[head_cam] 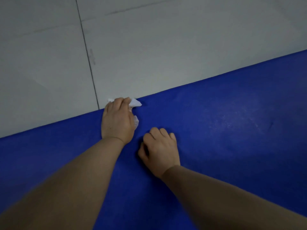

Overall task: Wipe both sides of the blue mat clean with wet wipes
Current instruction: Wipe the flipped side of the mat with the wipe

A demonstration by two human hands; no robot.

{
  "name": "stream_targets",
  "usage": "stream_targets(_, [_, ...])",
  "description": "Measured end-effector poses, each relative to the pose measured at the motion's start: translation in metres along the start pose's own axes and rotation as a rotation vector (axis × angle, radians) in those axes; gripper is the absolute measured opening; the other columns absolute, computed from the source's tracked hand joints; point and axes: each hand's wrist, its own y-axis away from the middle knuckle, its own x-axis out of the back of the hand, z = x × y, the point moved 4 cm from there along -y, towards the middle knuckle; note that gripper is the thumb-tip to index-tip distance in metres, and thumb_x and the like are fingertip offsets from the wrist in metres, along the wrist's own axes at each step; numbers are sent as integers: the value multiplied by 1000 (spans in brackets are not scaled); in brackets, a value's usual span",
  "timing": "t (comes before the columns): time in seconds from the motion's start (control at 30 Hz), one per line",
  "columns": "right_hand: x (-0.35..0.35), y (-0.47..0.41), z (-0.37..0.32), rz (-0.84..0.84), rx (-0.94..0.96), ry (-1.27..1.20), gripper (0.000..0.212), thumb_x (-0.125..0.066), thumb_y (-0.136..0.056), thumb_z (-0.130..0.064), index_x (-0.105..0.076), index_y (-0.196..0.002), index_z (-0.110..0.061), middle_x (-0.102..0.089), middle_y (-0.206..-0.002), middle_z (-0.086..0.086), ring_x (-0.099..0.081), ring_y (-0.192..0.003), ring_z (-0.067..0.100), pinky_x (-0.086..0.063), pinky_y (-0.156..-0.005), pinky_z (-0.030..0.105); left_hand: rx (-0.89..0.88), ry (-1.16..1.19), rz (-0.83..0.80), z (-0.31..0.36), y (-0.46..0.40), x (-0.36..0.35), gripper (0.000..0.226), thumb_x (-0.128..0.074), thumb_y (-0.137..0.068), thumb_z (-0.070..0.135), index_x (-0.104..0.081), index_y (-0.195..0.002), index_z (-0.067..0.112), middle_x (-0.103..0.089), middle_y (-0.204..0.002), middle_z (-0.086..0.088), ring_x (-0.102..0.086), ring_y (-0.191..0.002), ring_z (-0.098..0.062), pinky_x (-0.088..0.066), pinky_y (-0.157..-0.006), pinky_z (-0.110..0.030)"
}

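Note:
The blue mat (224, 130) lies flat on the floor and fills the lower and right part of the head view. My left hand (118, 121) is at the mat's far edge and presses a crumpled white wet wipe (135, 103) down onto it; the fingers curl over the wipe, and bits of it stick out on both sides of the hand. My right hand (160, 149) rests on the mat just to the right and nearer to me, fingers curled under, holding nothing that I can see. A faint pale smear shows on the mat to the right.
Grey tiled floor (149, 47) stretches beyond the mat's far edge, with a dark tile joint (88, 58) running away from my left hand. The mat runs out of the view on the right and at the bottom.

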Motion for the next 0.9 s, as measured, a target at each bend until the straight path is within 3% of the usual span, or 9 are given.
stream_targets(0.2, [0,-2,-5,12,29,15,23,-42,-79,-35,-52,-66,-19,-50,-73,-3,-42,-66,17,-22,-64,30,4,-59,-10,-6,-5,-7,48,-58,-81,19,-54,-128,8,-55,-121,-10,-51,-111,-28,-30,-109,-40])
stream_targets(0.3, [0,-1,-2,14,32,-6,23,-43,-79,-35,-50,-65,-19,-48,-72,-3,-40,-66,16,-21,-64,31,1,-101,-45,-5,-4,-2,46,-59,-79,17,-58,-124,12,-56,-116,-7,-52,-103,-25,-33,-102,-34])
stream_targets(0.37, [-1,0,-2,-9,36,-13,22,-42,-79,-35,-49,-65,-19,-48,-73,-3,-41,-66,18,-21,-64,31,39,-149,-58,-22,3,10,48,-60,-79,17,-58,-127,17,-57,-114,-7,-52,-102,-26,-36,-101,-37])
stream_targets(0.5, [-1,-3,-2,-26,49,-7,25,-39,-79,-37,-49,-65,-19,-49,-74,-2,-44,-65,19,-25,-64,31,199,-289,-147,-70,24,27,52,-62,-82,22,-51,-132,18,-53,-122,-5,-45,-115,-25,-31,-106,-42])
stream_targets(0.6, [0,-4,-2,-63,47,42,23,-43,-78,-40,-52,-68,-20,-50,-76,-2,-46,-68,20,-24,-65,31,302,-236,-273,-57,15,26,56,-63,-84,26,-44,-137,19,-45,-131,-5,-37,-126,-22,-26,-111,-40])
stream_targets(0.67, [-2,-2,-3,-102,62,53,21,-49,-77,-39,-53,-69,-21,-49,-78,-2,-46,-70,20,-24,-66,32,379,-186,-268,-52,11,27,47,-56,-89,25,-45,-134,21,-44,-129,-7,-40,-123,-23,-23,-113,-39])
stream_targets(0.77, [-2,-1,-3,-104,72,75,23,-43,-79,-39,-51,-69,-20,-50,-78,-1,-45,-69,21,-24,-65,32,310,-234,-184,-54,16,25,41,-50,-94,25,-46,-134,19,-46,-128,-6,-42,-122,-22,-16,-117,-41])
stream_targets(0.9, [-1,-3,-6,-41,80,107,25,-40,-80,-33,-52,-65,-17,-51,-75,1,-46,-67,23,-22,-63,32,113,-279,-167,-73,21,28,59,-64,-85,23,-40,-140,21,-43,-133,0,-41,-125,-18,-10,-119,-43])
